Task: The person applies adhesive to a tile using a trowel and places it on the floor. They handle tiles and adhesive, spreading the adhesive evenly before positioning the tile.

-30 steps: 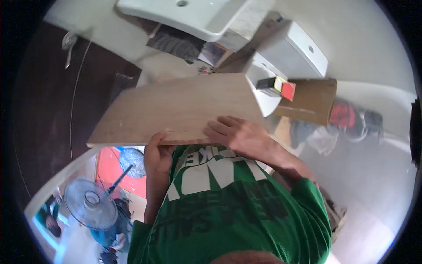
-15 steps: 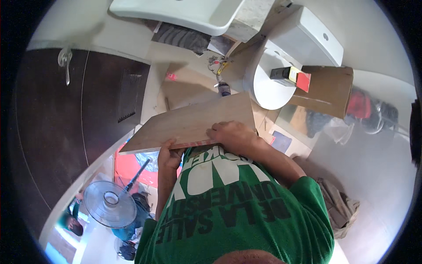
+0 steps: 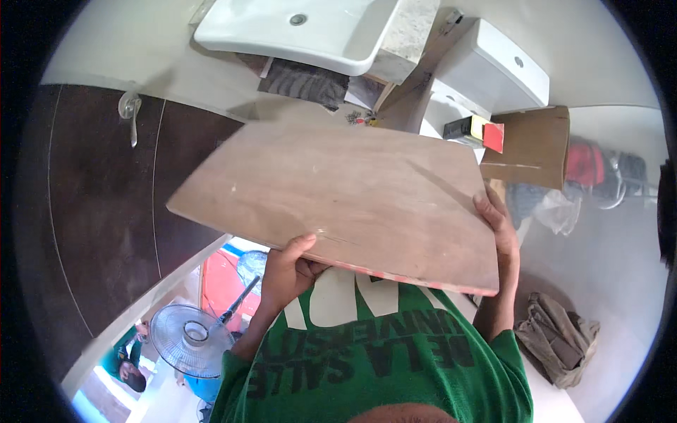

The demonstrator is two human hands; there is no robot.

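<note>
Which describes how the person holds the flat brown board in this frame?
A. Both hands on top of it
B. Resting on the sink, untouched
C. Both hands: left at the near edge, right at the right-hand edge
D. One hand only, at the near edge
C: the left hand has the near edge of the board with its thumb on top, and the right hand wraps the right-hand edge; the white sink lies beyond it.
</note>
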